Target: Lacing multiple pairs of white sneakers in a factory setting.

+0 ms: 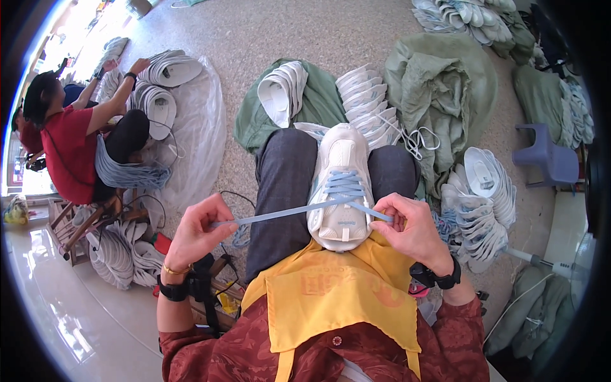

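On the lap, over a yellow apron (331,299), a white shoe (340,184) lies between the knees with its toe pointing away from the person. The lower eyelets already carry several crossings of pale blue lace (286,212), so the lacing looks well started; the rows nearest the ankle opening appear still unthreaded, and the two ends are not tied (that much is a judgement from how the lace lies now). The left hand (200,232) pinches one long end between thumb and fingers, drawn out taut to the left of the shoe. The right hand (414,229) is curled just beside the shoe's right edge, fingertips pressed on the other, shorter end where it leaves the eyelets. Both wrists wear dark bands.

Just beyond the knees, white shoes (366,95) stand in close rows on green sacks (439,83), with a loose white lace beside them. More shoes (484,191) are stacked to the right, near a small purple stool (550,159). To the left another person in a red top (67,153) sits on a low wooden stool, reaching into piles of soles on clear plastic sheet (197,127), a bundle of blue laces (130,175) across the lap. The floor (318,32) is speckled stone farther off, glossy pale tile at lower left, with daylight at the upper-left edge.
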`<state>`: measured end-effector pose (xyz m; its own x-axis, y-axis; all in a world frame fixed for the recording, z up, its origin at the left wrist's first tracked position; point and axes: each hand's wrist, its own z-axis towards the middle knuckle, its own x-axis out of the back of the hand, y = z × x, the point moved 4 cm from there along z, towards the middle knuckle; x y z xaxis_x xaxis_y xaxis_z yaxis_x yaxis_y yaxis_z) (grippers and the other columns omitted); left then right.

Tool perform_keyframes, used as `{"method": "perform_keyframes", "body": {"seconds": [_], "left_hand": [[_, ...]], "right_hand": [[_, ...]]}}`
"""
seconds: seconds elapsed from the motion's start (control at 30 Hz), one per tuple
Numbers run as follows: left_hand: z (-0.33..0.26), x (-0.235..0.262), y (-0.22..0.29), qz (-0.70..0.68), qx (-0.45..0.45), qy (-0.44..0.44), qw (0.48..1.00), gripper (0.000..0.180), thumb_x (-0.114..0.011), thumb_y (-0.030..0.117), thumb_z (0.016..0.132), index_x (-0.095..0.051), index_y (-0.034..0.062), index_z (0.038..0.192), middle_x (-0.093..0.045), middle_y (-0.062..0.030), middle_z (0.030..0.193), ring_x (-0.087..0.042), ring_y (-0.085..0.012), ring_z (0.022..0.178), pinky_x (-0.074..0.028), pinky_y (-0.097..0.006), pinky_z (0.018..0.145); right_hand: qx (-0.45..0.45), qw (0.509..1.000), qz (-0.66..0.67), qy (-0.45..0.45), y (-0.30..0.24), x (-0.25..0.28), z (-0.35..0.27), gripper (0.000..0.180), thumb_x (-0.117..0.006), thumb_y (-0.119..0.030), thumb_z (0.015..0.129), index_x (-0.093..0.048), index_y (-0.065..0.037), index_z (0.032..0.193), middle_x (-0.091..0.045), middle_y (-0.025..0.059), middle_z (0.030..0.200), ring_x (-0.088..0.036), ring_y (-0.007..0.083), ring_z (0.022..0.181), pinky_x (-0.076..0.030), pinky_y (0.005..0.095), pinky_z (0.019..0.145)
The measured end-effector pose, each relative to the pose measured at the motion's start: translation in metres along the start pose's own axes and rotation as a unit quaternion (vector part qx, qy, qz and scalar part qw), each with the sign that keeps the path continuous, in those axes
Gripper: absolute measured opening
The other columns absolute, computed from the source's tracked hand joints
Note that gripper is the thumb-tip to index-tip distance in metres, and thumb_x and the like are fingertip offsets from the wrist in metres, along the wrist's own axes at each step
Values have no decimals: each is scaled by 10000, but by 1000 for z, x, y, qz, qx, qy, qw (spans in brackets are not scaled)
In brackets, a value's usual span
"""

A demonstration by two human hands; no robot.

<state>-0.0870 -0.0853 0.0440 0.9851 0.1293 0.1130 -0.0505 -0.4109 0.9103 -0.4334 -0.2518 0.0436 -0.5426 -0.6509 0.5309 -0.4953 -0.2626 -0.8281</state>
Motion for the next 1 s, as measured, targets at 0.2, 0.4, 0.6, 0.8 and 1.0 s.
{"method": "perform_keyframes", "body": {"seconds": [0.2, 0.4, 0.6, 0.8, 1.0], "left_hand": [[-12, -2, 31, 199, -119, 20, 973, 217, -783, -15, 828, -581, 26, 759, -483, 14, 655, -419, -72, 572, -316, -275, 519], [-25, -3, 62, 354, -237, 68, 902, 187, -742, -76, 775, -572, 1, 786, -503, -62, 690, -486, -173, 568, -337, -304, 507], [-2, 1, 49, 361, -228, 96, 899, 133, -694, -87, 827, -574, -30, 830, -515, -96, 748, -550, -224, 617, -425, -316, 578], [53, 1, 69, 362, -312, 151, 865, 117, -678, -87, 844, -573, -49, 878, -557, -127, 790, -596, -265, 676, -472, -340, 647], [107, -12, 80, 381, -363, 179, 831, 158, -709, -16, 876, -607, -32, 997, -659, -171, 928, -682, -321, 879, -522, -402, 784]], "right_hand": [[11, 1000, -3, 24, 3, -3, 4, 209, -821, -76, 845, -680, -45, 997, -624, 22, 712, -560, 88, 546, -449, 256, 519], [24, 999, -16, 44, 4, -3, 5, 175, -820, -76, 845, -689, -38, 954, -622, 19, 686, -537, 80, 533, -427, 257, 505], [-6, 1000, 10, 23, 9, -4, 0, 107, -812, -73, 849, -719, -24, 867, -642, 9, 674, -522, 43, 537, -401, 234, 500], [-82, 989, 124, -28, 16, -7, 0, 91, -779, -80, 911, -732, -8, 881, -653, -68, 719, -512, -19, 595, -383, 192, 522], [-129, 957, 249, -69, 11, -4, 0, 66, -741, -52, 950, -733, 10, 971, -692, -42, 844, -612, 2, 735, -479, 170, 663]]}}
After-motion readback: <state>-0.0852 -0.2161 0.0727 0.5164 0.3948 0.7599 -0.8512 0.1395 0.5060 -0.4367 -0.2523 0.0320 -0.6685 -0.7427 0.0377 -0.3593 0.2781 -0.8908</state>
